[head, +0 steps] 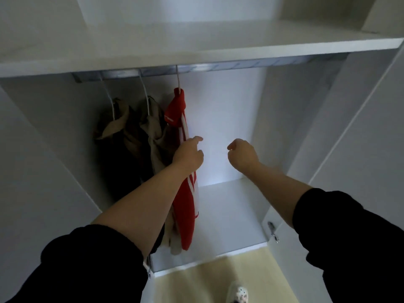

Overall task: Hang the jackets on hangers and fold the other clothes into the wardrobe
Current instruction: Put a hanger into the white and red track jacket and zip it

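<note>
Nearest to us, a shoe [239, 291] stands on the pale floor [196, 281] at the wardrobe's open front, and our two dark sleeves reach forward into it. The left hand [189, 155] lies against the right edge of the red jacket [185, 215], about halfway down its length. Its fingers are loosely bent, with forefinger and thumb apart and nothing caught between them. The right hand [242, 155] hangs level with it in the free space to the right, loosely curled and empty, apart from any cloth. So the jacket lies to the left of both hands, and the left one is clearly nearer. Its long axis runs straight down from the hanger hook [178, 79], and its hem falls just above the wardrobe floor [229, 215]. Beyond it to the left hang two brown jackets [131, 132], close together. All three hang from the rail [218, 66] under the shelf [196, 40]. We judge the hanging of these three done.
</note>
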